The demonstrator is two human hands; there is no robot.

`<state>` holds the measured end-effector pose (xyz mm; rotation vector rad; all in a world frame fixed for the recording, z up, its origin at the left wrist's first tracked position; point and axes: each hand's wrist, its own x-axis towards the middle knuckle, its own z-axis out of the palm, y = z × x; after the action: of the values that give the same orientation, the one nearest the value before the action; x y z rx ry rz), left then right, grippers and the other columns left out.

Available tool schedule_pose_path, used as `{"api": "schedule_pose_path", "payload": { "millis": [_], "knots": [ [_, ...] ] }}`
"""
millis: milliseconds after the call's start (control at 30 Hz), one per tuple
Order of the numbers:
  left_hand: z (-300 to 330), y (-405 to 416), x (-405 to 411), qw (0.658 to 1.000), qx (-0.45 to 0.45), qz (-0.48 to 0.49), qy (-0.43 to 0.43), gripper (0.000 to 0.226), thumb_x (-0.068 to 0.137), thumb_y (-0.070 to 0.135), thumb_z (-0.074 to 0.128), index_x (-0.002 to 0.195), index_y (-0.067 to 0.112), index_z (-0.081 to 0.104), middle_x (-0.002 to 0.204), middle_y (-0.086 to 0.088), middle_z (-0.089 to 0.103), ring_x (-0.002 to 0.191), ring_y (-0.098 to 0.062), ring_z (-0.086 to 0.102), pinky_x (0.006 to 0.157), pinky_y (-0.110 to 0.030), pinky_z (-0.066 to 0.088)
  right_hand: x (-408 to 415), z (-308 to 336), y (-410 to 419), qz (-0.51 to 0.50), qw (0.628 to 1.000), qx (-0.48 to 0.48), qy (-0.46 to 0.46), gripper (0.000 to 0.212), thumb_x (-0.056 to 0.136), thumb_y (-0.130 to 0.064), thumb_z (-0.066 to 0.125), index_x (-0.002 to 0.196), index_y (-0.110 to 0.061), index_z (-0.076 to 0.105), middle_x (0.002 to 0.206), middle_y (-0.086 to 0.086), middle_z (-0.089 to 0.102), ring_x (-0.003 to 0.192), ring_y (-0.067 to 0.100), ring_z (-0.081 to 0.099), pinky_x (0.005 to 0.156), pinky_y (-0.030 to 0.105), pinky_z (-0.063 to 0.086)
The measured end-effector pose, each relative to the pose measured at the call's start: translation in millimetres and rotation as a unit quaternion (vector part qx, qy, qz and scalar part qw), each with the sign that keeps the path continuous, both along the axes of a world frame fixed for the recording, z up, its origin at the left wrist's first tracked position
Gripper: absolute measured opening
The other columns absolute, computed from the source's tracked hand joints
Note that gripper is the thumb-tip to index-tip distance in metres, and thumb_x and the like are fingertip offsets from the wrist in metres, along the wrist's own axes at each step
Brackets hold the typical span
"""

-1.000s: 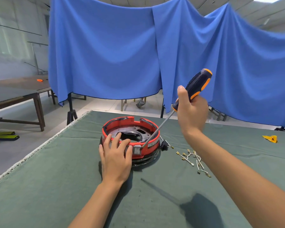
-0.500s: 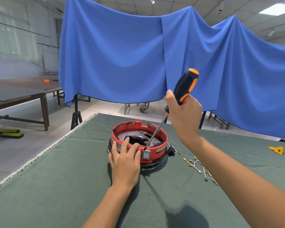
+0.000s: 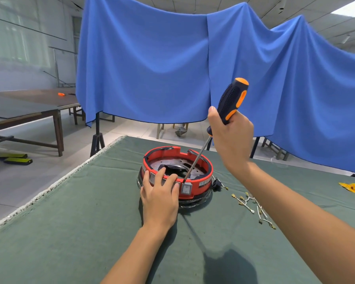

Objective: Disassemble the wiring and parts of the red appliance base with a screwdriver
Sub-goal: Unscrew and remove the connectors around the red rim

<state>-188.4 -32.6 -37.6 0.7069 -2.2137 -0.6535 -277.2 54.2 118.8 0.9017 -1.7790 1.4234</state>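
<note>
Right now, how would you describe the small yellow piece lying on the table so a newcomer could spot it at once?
Start at the green-covered table and find the red appliance base near its middle. Look far right from there, past the loose wires, toward the table's edge. The yellow piece lies alone there, flat and roughly triangular, the only bright yellow thing on the cloth.

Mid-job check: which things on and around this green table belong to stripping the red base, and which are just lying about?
Part of the job:
- red appliance base, steadied by the left hand
- screwdriver, gripped by the right hand, tip inside the near rim
- loose wires with terminals, on the cloth right of the base

Lying about:
- yellow scrap, far right
- orange item on the far wooden table
</note>
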Motion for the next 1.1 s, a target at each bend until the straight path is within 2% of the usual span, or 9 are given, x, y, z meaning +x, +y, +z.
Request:
{"api": "schedule_pose_path", "payload": {
  "millis": [233,333,467,633,767,867,1100],
  "knots": [
    [0.5,0.4,0.6,1.0,-0.002,0.002,-0.001,0.032,0.098,0.036,0.041,0.127,0.032,0.053,0.148,0.006,0.034,0.142,-0.027,0.007,0.11,-0.05,0.023,1.2,1.8,-4.5,0.0,1.0,0.011,0.009,0.041,0.086,-0.039,0.052,0.058,-0.009,0.048,0.056,0.006,0.064,0.058,0.025,0.061,0.057,0.035,0.048],
    [0.9,1.0,0.7,1.0,0.002,0.003,0.004,0.032,0.098,0.036,0.041,0.127,0.031,0.054,0.148,0.006,0.035,0.142,-0.027,0.007,0.11,-0.051,0.023,-3.2,5.4,-7.6,-0.001,1.0,0.028,0.002,0.04,0.087,-0.036,0.052,0.055,-0.012,0.042,0.058,0.011,0.064,0.058,0.028,0.06,0.054,0.036,0.048],
    [0.5,1.5,0.2,1.0,0.0,0.004,0.004,0.032,0.098,0.036,0.041,0.126,0.032,0.054,0.147,0.007,0.035,0.142,-0.026,0.007,0.11,-0.051,0.023,-14.5,17.5,-21.2,-0.031,0.994,0.099,-0.022,0.041,0.085,-0.034,0.051,0.052,-0.017,0.034,0.056,0.009,0.06,0.049,0.021,0.043,0.048,0.029,0.034],
    [0.2,-0.3,0.3,1.0,-0.002,0.005,0.007,0.029,0.097,0.036,0.042,0.122,0.033,0.056,0.145,0.009,0.037,0.141,-0.025,0.009,0.109,-0.051,0.026,-26.7,28.2,-47.3,-0.018,0.983,0.171,-0.065,0.036,0.083,-0.034,0.054,0.055,-0.017,0.041,0.054,-0.005,0.057,0.053,0.018,0.046,0.049,0.027,0.034],
    [-0.3,-1.3,-0.5,1.0,-0.002,0.003,0.013,0.025,0.097,0.033,0.046,0.118,0.031,0.059,0.143,0.008,0.04,0.14,-0.027,0.011,0.107,-0.053,0.029,-34.6,32.5,-68.3,-0.011,0.969,0.234,-0.075,0.036,0.083,-0.034,0.054,0.058,-0.016,0.036,0.06,-0.001,0.058,0.056,0.02,0.044,0.053,0.028,0.034],
    [-0.7,-1.7,-1.4,1.0,0.006,0.001,0.028,0.026,0.096,0.029,0.048,0.118,0.029,0.06,0.141,0.009,0.042,0.139,-0.026,0.013,0.105,-0.053,0.032,-40.7,32.8,-81.5,-0.018,0.958,0.275,-0.079,0.038,0.083,-0.034,0.055,0.059,-0.016,0.032,0.056,-0.002,0.045,0.053,0.018,0.037,0.05,0.028,0.03],
    [-1.4,-2.3,-0.3,0.999,0.008,-0.008,0.045,0.025,0.095,0.032,0.049,0.116,0.029,0.062,0.139,0.008,0.044,0.137,-0.024,0.014,0.103,-0.052,0.035,-51.4,28.6,-105.5,-0.024,0.93,0.35,-0.107,0.032,0.083,-0.035,0.055,0.064,-0.017,0.038,0.059,-0.003,0.044,0.053,0.016,0.038,0.049,0.027,0.03]
  ]
}}
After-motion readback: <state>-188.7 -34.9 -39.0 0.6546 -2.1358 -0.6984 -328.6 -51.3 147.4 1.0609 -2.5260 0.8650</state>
